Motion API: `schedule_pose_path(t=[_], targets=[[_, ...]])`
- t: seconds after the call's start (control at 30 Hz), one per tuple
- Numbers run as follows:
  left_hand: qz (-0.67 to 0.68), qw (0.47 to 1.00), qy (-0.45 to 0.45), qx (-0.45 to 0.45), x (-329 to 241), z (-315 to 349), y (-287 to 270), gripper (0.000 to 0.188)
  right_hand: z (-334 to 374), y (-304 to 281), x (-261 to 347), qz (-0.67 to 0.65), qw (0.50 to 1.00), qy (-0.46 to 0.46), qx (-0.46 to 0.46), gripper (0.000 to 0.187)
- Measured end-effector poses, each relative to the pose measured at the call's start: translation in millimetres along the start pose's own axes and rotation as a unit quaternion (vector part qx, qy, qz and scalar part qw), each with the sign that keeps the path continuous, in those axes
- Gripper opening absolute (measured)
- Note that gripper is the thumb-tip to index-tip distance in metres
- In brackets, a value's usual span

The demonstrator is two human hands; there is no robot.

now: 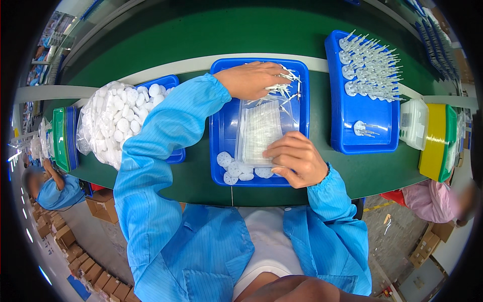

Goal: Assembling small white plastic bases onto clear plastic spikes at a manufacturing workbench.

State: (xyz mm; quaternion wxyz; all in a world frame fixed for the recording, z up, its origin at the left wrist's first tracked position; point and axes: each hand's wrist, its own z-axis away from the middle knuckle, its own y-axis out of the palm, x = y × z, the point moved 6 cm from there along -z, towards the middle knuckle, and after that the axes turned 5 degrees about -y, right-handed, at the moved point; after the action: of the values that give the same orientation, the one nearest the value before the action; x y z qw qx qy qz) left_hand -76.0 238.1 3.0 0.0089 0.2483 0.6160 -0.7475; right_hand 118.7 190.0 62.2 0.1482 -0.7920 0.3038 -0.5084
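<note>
Clear box [286, 119]: I find it at the centre of my view, lying inside the blue tray [224, 133]; slim pale sticks [258, 126] fill it, individual pieces too fine for me to count.
Left hand [253, 80]: at 12 o'clock from the box, palm down over loose white sticks [285, 90]; fingers extended, slightly spread. I cannot tell whether the fingertips pinch any.
Right hand [297, 159]: at 4 o'clock, fingers bent and close together over the box's corner, thumb just below; I cannot tell whether they pinch the edge.
White discs [230, 168]: a small group at 6 to 7 o'clock in the same tray.
Plastic bag [89, 132]: at 9 o'clock, full of similar discs.
Second blue tray [344, 136]: at 2 to 3 o'clock, bearing rows of clear stemmed pieces [370, 65], with a few lying apart nearer 3.
Clear tub [414, 123]: at 3 o'clock, beside a yellow bin [432, 138].
Bench [201, 173]: green, beneath all these.
</note>
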Motion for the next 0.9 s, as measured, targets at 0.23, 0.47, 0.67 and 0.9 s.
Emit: schedule_pose_path(t=[0.23, 0.47, 0.67, 0.9], targets=[[-0.092, 0.996, -0.008, -0.017, -5, 2, 6, 0.075, 36, 32, 17, 0.116, 0.989, -0.059, 0.067, 0.021], [-0.036, 0.998, -0.036, -0.038, -4, 10, -8, 0.098, 44, 32, 22, 0.131, 0.987, -0.056, 0.071, 0.023], [0.059, 0.988, -0.076, -0.117, -7, 37, -36, 0.068, 35, 12, 24, 0.106, 0.994, -0.002, -0.002, 0.025], [0.047, 0.986, -0.073, -0.142, -102, 101, -5, 0.032, 24, 9, 6, 0.260, 0.957, 0.106, -0.069, 0.034]])
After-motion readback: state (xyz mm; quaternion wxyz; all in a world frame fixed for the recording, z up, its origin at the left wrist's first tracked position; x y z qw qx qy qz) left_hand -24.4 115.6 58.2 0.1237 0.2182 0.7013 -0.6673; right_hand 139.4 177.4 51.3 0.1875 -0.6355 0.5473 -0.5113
